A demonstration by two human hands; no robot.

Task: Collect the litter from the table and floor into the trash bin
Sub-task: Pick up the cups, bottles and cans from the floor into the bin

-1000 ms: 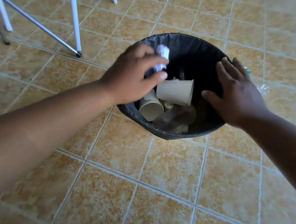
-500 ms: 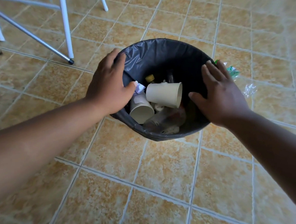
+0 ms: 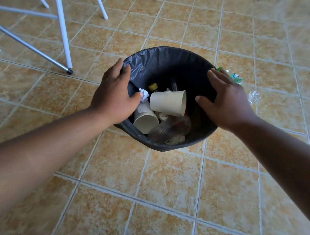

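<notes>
Head view: both hands on the rim of the trash bin

Over on the far left stand the white metal legs (image 3: 61, 23) of some furniture, with a slanted grey bar ending in a black foot on the tiled floor (image 3: 162, 193). Next comes the person's left hand (image 3: 113, 94), laid over the left rim of the trash bin (image 3: 174, 66). Its fingers lie fairly straight along the outside of the black liner and the thumb reaches inside. The grip is apart, not curled round anything.

Right by that thumb, inside the bin, sits a crumpled white paper (image 3: 144, 94). Below it a paper cup (image 3: 144, 119) points its mouth toward the camera. A second cup (image 3: 168, 101) lies on its side across the middle, with a yellow cap (image 3: 152, 86) just behind it. A clear plastic bottle (image 3: 168, 128) rests against the near wall, touching both cups.

The right hand (image 3: 227, 101) covers the right rim, fingers spread and stretched over the edge, thumb pointing into the bin. Its grip is apart too and holds nothing.

Just past those fingertips, on the floor beside the bin, lies a green wrapper (image 3: 235, 77), partly hidden by the hand. A clear wrapper (image 3: 254, 96) lies a little further right, also on the tiles.
</notes>
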